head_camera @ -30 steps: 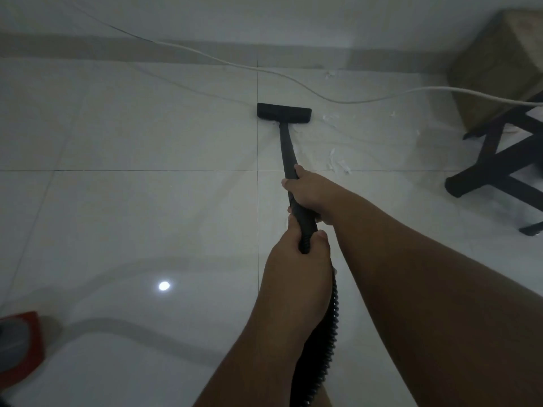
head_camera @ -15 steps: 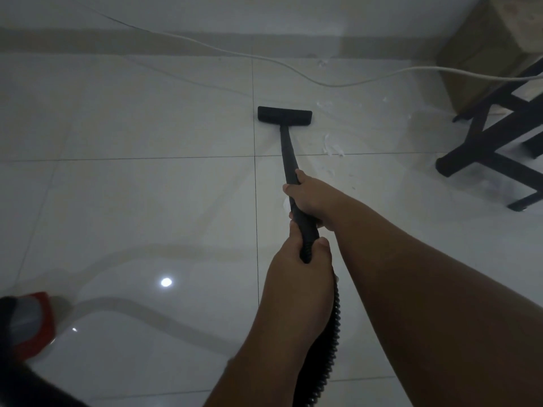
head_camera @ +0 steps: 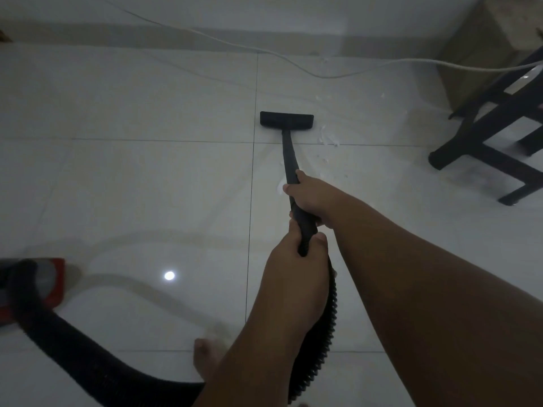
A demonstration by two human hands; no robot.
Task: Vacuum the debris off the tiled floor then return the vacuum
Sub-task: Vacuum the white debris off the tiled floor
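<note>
On the pale glossy tiled floor [head_camera: 147, 186], the flat black vacuum nozzle [head_camera: 286, 120] rests just left of scattered white paper scraps [head_camera: 329, 139], what look like smaller flecks trailing nearer. A straight pull would likely miss them, and the white cable [head_camera: 338, 75] beyond could snag. Both arms reach forward: the right hand [head_camera: 311, 198] wraps the black wand [head_camera: 289, 160], the left hand [head_camera: 296, 271] clenches its end by the ribbed black hose [head_camera: 326, 333].

Black vacuum wand [head_camera: 289, 154], black ribbed hose [head_camera: 323, 333], red vacuum body [head_camera: 55, 283], white debris [head_camera: 329, 139]
</note>
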